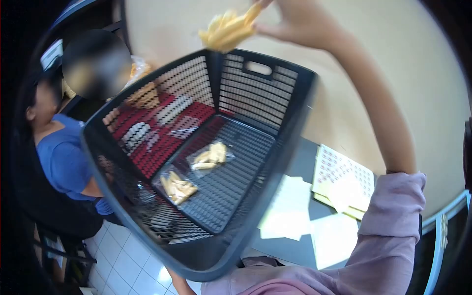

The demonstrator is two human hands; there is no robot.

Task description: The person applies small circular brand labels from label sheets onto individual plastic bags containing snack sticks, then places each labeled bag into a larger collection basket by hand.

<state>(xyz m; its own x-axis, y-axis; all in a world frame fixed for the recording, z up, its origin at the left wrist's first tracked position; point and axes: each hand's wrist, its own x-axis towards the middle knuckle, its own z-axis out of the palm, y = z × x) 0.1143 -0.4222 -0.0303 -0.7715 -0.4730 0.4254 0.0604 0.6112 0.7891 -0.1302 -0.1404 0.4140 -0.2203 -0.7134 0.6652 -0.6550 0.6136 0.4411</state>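
Observation:
My right hand (295, 23) is raised at the top, its fingers closed on the edge of a small bundle of pale yellow snack sticks (227, 32). The bundle is smeared by motion, so its wrapping is hard to make out. Below it a large dark plastic basket (246, 189) with mesh walls is tilted towards me. On its floor lie two clear packets of similar yellow sticks, one packet (211, 156) near the middle and another packet (178, 188) nearer the lower left. Of my left arm only a bit of forearm (181, 284) shows under the basket; the hand is hidden.
White and yellow papers (285, 206) and a sheet printed with small red marks (344, 169) lie on the grey surface to the right. A person in a blue top (66, 152) is at the left. Red patterned cloth (162, 115) shows through the basket's mesh. Tiled floor (120, 260) lies below.

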